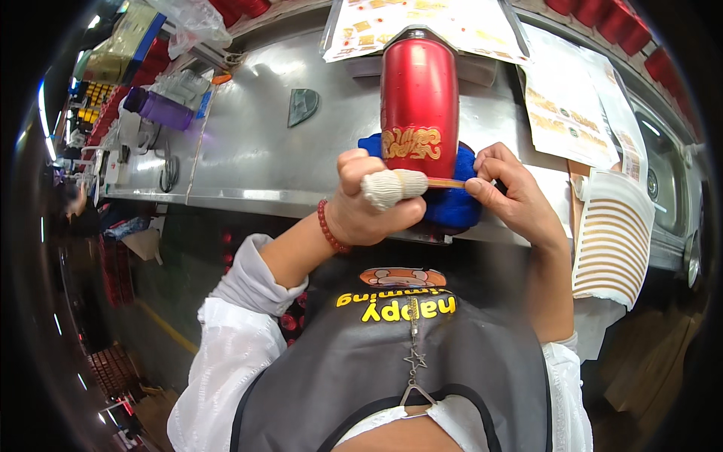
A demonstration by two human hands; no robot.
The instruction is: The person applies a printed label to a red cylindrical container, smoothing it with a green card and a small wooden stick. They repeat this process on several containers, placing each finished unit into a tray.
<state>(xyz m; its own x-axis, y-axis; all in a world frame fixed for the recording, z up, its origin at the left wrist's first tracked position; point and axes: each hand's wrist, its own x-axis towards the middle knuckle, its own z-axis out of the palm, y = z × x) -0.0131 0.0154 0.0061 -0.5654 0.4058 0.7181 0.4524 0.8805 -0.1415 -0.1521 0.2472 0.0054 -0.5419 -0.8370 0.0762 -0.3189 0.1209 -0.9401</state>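
Observation:
A glossy red metal bottle [419, 90] lies on a blue cloth [452, 212], its dark neck pointing away from me. Gold ornamental artwork [412, 143] decorates its near part. A narrow gold strip [446, 183] runs across the bottle's near end. My right hand [512, 188] pinches the strip's right end between thumb and fingers. A bunched white ribbed knit piece [393, 188] sits at the strip's left end, with my left hand [365, 203] closed around it. Whether it is gripped or worn on a finger, I cannot tell.
On the metal bench [256, 113] lies a dark half-round scraper-like piece [303, 106]. A purple bottle [162, 108] lies at left. Printed gold decal sheets [568, 113] are spread at the back and right. A sheet of gold strips [614, 235] hangs over the right front edge.

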